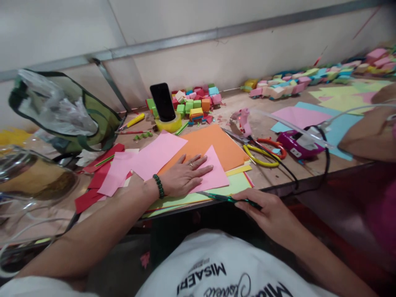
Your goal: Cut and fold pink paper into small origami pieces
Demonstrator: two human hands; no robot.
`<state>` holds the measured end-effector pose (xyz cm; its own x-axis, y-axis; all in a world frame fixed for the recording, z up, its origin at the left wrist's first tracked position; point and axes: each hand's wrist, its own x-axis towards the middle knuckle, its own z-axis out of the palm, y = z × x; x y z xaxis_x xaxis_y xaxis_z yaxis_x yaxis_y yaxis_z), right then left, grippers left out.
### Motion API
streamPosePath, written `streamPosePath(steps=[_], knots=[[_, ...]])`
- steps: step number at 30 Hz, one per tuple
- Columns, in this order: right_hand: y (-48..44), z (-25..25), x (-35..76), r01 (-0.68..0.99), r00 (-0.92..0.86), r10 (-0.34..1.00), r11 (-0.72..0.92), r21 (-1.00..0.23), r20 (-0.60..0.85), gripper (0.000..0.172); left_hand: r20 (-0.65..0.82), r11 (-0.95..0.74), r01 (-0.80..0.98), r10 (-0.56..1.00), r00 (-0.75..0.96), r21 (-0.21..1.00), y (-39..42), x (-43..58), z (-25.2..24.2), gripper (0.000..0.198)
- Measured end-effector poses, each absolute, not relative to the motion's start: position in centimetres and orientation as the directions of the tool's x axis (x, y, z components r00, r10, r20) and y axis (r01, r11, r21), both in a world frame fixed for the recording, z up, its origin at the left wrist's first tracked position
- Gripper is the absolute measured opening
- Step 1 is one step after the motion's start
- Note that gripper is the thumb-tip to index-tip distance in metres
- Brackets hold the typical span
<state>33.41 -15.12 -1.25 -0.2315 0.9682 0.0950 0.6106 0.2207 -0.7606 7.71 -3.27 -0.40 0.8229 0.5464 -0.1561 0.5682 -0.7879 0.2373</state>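
A person's left hand (185, 177) lies flat and fully open, palm down with the fingers spread, on a small pink sheet (213, 175) of paper near the front edge of a wooden bench (269, 173). The pink sheet is smooth, matte and four-cornered, turned at an angle so that one corner points away from the person. It rests on a larger orange sheet (213, 144) and a light green sheet (235, 185). A dark green bead bracelet (159, 185) circles the left wrist. The right hand (266, 210) is closed around the handles of green scissors (225, 198), whose thin blades point left along the bench edge, just below the pink sheet. Farther back, a black phone (162, 102) stands upright in a yellow tape roll (169, 123), beside a heap of small coloured paper cubes (194, 103). Another person's arm (368, 132) rests at the right.
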Motion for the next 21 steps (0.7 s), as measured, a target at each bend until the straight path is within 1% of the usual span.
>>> streamPosePath(steps=[5,8,11,21], knots=[[-15.0,-1.4,33.5,0.617,-0.218,0.972,0.208,-0.759,0.089,0.016,-0.111,-0.781,0.578,0.569,0.815,0.236,-3.3,6.6,0.2,0.051],[-15.1,-1.3,33.6,0.628,-0.219,0.972,0.209,-0.750,0.087,0.017,-0.135,-0.777,0.592,0.576,0.806,0.213,-3.4,5.6,0.3,0.051],[-15.2,-1.3,33.2,0.630,-0.214,0.972,0.211,-0.748,0.093,0.018,-0.164,-0.778,0.590,0.567,0.807,0.216,-3.5,5.1,0.1,0.052],[-15.1,-1.6,32.4,0.626,-0.271,0.958,0.251,-0.738,0.095,0.017,-0.152,-0.788,0.584,0.564,0.812,0.195,-3.5,5.3,-0.3,0.052]])
